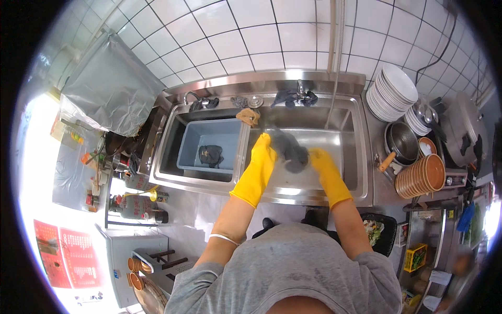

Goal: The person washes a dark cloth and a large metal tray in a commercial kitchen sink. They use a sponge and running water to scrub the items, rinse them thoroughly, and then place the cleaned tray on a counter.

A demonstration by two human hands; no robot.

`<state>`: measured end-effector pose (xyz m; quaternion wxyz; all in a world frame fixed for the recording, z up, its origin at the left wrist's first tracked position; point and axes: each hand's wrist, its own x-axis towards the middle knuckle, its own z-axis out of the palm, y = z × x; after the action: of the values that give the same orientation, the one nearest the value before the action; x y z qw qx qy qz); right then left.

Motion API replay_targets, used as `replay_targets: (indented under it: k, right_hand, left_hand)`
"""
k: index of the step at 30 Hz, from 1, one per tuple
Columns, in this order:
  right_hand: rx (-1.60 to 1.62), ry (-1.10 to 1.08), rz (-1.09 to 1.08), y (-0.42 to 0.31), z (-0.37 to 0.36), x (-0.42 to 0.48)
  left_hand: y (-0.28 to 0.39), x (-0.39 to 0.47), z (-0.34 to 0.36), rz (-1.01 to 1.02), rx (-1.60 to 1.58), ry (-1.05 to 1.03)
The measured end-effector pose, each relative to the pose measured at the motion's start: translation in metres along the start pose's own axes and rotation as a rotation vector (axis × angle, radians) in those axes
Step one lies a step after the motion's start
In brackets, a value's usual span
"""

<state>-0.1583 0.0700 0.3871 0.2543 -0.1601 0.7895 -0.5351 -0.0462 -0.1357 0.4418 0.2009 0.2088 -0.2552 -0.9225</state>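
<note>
Both of my hands wear yellow rubber gloves and are over the right basin point(325, 180) of a stainless steel double sink. A dark grey cloth point(288, 147), blurred and bunched, stretches between them. My left hand point(263, 149) grips its left end near the divider. At the cloth's other end, my right hand point(319, 159) is closed on it, though blur softens the fingers. In the left basin sits a grey-blue plastic tub point(188, 145), with a crumpled dark cloth point(211, 154) at its bottom. A tan cloth point(248, 116) is draped on the divider's back end.
Dark cloths point(292, 99) hang about the right faucet point(300, 88); another lies by the left faucet point(192, 96). On the right counter stand stacked white plates point(392, 94), a perforated metal pot point(402, 143) and stacked brown bowls point(419, 176). A black bin point(386, 231) with food scraps is below.
</note>
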Motion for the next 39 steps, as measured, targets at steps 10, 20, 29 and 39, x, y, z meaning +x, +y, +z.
replay_targets:
  k: [10, 20, 29, 39]
  right_hand:
    - [0.522, -0.367, -0.3, -0.074, 0.072, -0.016]
    - [0.647, -0.255, 0.22, -0.068, 0.048, -0.032]
    - [0.896, -0.218, 0.034, -0.099, 0.025, -0.036]
    - [0.382, -0.383, -0.264, -0.142, -0.042, 0.013]
  left_hand:
    - [0.06, -0.021, 0.008, -0.045, 0.022, -0.2]
    - [0.093, -0.013, 0.046, 0.054, 0.21, -0.16]
    - [0.061, -0.004, 0.045, -0.262, 0.121, -0.273]
    - [0.088, -0.072, 0.028, 0.198, 0.826, 0.072]
